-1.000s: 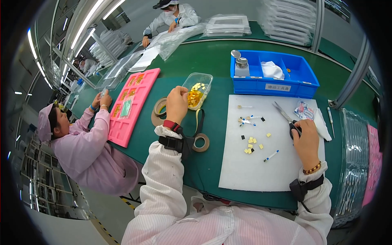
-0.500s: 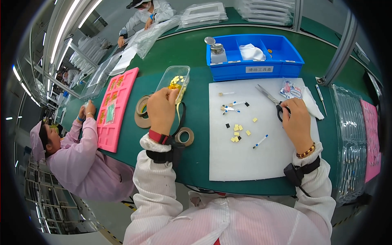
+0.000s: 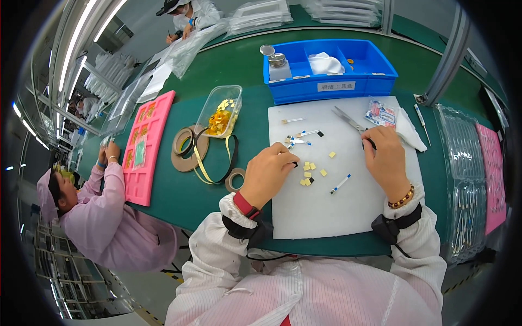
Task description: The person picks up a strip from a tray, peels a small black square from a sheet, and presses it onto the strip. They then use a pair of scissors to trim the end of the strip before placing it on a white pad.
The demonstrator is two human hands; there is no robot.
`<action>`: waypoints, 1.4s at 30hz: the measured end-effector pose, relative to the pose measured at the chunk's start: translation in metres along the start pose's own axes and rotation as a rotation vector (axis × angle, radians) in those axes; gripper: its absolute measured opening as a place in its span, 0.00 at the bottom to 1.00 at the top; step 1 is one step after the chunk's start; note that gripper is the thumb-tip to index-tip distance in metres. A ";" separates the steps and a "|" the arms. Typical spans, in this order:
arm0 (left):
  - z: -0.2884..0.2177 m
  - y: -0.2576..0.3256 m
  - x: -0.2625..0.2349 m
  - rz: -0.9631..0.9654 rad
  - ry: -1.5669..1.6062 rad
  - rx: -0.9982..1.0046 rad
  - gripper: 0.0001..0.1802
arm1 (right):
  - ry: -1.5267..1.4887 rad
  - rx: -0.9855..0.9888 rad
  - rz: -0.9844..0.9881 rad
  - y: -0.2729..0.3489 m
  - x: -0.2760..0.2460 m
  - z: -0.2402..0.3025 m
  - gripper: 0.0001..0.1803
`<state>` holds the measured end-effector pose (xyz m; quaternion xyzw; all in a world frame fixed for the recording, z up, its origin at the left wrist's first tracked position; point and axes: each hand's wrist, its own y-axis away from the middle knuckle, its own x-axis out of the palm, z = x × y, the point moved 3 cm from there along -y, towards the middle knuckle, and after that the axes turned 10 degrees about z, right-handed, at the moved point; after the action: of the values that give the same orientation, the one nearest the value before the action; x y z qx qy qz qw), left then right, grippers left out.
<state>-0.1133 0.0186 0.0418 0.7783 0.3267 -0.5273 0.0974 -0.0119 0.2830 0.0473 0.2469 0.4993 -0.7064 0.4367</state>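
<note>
Your left hand [image 3: 270, 171] is curled into a loose fist, knuckles up, fingertips tucked down. Your right hand [image 3: 385, 157] lies palm down with fingers bent. Both arms reach forward in white sleeves with dark wrist straps.

The scene is brightly and evenly lit by long ceiling tubes [image 3: 81, 38] seen at 10 o'clock. Only soft shadows are cast on the white mat [image 3: 326, 201]. Straight edges are bent strongly near the rim, and the corners are blacked out.
</note>
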 end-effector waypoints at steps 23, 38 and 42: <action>-0.047 0.000 0.037 -0.010 1.080 -0.218 0.08 | -0.638 0.015 0.152 0.008 0.009 0.059 0.04; -0.054 0.001 0.025 -0.108 0.784 -0.092 0.05 | -0.660 -0.020 0.210 0.007 0.010 0.058 0.04; -0.053 0.001 0.027 -0.113 0.803 -0.124 0.04 | -0.518 -0.060 0.107 0.007 0.009 0.062 0.05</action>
<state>-0.0667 0.0547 0.0403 0.8957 0.4123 -0.1654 -0.0204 -0.0049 0.2211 0.0600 0.0710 0.3780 -0.7068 0.5938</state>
